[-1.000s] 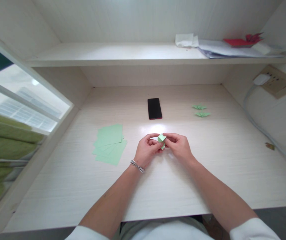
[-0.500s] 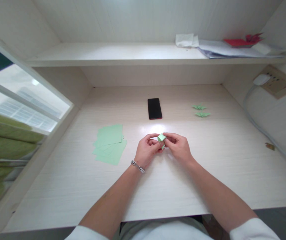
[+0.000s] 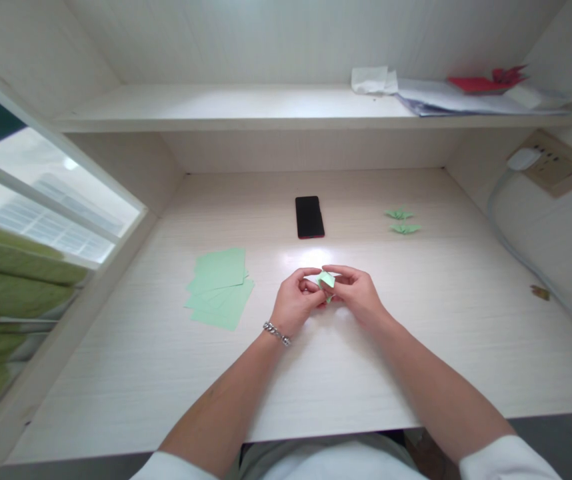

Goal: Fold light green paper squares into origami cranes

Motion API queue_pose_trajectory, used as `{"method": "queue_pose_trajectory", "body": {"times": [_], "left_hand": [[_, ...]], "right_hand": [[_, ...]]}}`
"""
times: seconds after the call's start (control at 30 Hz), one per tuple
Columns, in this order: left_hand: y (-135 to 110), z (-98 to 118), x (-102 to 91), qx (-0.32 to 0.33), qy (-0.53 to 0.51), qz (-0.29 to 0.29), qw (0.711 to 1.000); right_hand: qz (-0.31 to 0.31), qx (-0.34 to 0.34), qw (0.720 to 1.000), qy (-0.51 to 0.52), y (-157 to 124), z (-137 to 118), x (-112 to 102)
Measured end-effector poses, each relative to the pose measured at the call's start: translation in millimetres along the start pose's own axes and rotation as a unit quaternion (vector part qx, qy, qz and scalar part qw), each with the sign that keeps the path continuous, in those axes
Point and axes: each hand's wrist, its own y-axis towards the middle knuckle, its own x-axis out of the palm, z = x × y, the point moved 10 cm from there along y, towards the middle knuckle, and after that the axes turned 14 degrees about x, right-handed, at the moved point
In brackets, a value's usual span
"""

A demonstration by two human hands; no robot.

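A small folded piece of green paper (image 3: 325, 279) is pinched between both hands, just above the middle of the pale wooden desk (image 3: 316, 373). My left hand (image 3: 295, 303), with a metal bracelet on its wrist, has its fingers curled round the paper's left side. My right hand (image 3: 357, 295) grips the right side with thumb and fingers pressed together. Most of the paper is hidden between the fingers.
A stack of green paper sheets (image 3: 220, 287) lies left of the hands. A black phone (image 3: 309, 217) lies beyond them. Two folded green paper cranes (image 3: 403, 221) sit at the right rear. The shelf (image 3: 246, 107) above holds papers (image 3: 446, 99) and a red paper piece (image 3: 483, 82). A cable (image 3: 521, 257) runs along the right wall.
The fingers of both hands have shifted slightly on the green paper, and the paper has turned and flattened a little between them. The hands stay in the same place.
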Motion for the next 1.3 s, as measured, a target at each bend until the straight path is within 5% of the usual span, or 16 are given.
{"method": "queue_pose_trajectory", "body": {"times": [0.43, 1.3], "left_hand": [[-10, -5, 19.5, -0.114, -0.173, -0.019, 0.978], [-12, 0, 22.1, -0.100, -0.171, -0.039, 0.979]], "right_hand": [[0.052, -0.041, 0.995, 0.073, 4, 0, -17], [0.080, -0.086, 0.991, 0.057, 1, -8, -19]]}}
